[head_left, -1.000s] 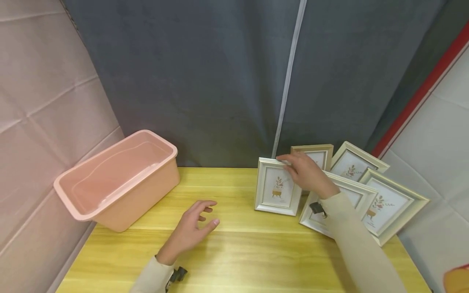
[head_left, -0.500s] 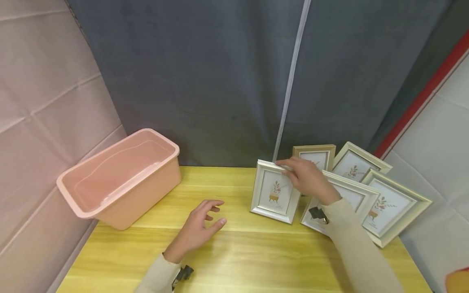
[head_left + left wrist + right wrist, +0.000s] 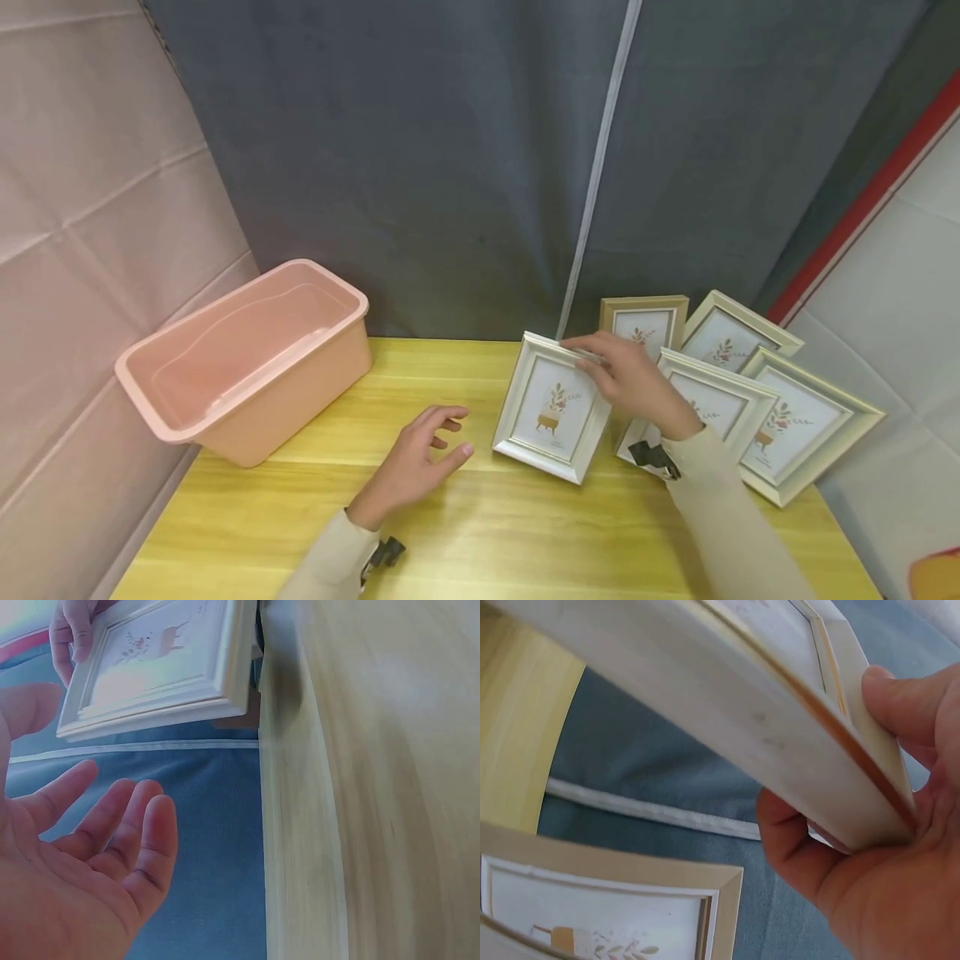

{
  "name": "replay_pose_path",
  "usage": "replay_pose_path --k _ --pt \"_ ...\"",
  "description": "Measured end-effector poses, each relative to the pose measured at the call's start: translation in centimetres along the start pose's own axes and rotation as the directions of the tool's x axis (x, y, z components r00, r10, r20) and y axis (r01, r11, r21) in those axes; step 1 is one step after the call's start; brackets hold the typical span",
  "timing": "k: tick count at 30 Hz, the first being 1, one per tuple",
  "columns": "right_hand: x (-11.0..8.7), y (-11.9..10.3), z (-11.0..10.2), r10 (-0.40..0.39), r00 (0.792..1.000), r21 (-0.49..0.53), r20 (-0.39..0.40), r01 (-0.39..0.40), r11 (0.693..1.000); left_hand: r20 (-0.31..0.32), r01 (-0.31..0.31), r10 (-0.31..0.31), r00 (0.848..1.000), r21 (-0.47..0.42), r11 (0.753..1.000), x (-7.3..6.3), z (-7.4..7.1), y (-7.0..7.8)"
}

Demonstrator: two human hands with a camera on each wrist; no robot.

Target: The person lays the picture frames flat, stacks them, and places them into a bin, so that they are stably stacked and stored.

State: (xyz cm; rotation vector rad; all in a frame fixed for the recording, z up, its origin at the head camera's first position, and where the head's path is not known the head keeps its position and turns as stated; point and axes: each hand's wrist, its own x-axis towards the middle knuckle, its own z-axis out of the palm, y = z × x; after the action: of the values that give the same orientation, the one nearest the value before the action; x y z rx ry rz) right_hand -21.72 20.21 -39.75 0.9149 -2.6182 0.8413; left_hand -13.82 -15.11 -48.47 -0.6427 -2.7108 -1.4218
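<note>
My right hand grips the top right corner of a white picture frame; in the right wrist view the thumb lies on its front and the fingers curl behind. The frame tilts, its print of a potted plant facing me. My left hand hovers over the table to the left of it, palm turned toward it, fingers loosely bent and holding nothing. In the left wrist view a gap shows between the left fingers and the frame. Behind my right wrist stands another white frame, partly covered by the sleeve.
A tan frame, a cream frame and a larger pale frame stand at the right. An open pink bin sits at the table's left. A dark grey curtain hangs behind the wooden table.
The held frame has moved left and toward me, tilting further, with my right hand still on its corner. My left hand has shifted slightly right. The other frames stay put.
</note>
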Motion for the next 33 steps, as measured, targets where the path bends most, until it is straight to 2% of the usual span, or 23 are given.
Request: replay_pose_path --k 9,17,20,25,31,33 --pt "-1.0 -1.2 0.5 -0.05 0.998 0.094 -0.045 0.054 0.994 0.013 -0.02 0.021 1.0 -0.057 0.998 1.2 0.7 0.5" --pt "-2.2 -2.2 1.3 -0.022 0.999 0.166 -0.025 0.026 0.986 0.043 -0.146 0.152 0.987 -0.117 0.982 1.8 1.4 1.0" --pt "-2.7 -2.4 1.7 -0.026 0.999 0.216 -0.035 0.033 0.976 0.066 -0.169 0.18 0.981 -0.152 0.974 1.9 1.8 0.8" --pt "-3.6 -2.8 2.4 0.006 1.0 0.349 -0.028 0.004 0.937 0.119 -0.166 0.197 0.973 -0.229 0.959 1.7 2.2 0.4" --pt "-4.5 -2.6 3.8 0.02 0.999 0.449 -0.051 0.005 0.893 0.198 -0.109 0.199 0.96 -0.389 0.915 1.6 2.6 0.0" --pt "-4.7 -2.5 4.2 0.027 0.998 0.474 -0.058 0.003 0.881 0.215 -0.096 0.2 0.956 -0.416 0.904 1.5 2.7 0.0"
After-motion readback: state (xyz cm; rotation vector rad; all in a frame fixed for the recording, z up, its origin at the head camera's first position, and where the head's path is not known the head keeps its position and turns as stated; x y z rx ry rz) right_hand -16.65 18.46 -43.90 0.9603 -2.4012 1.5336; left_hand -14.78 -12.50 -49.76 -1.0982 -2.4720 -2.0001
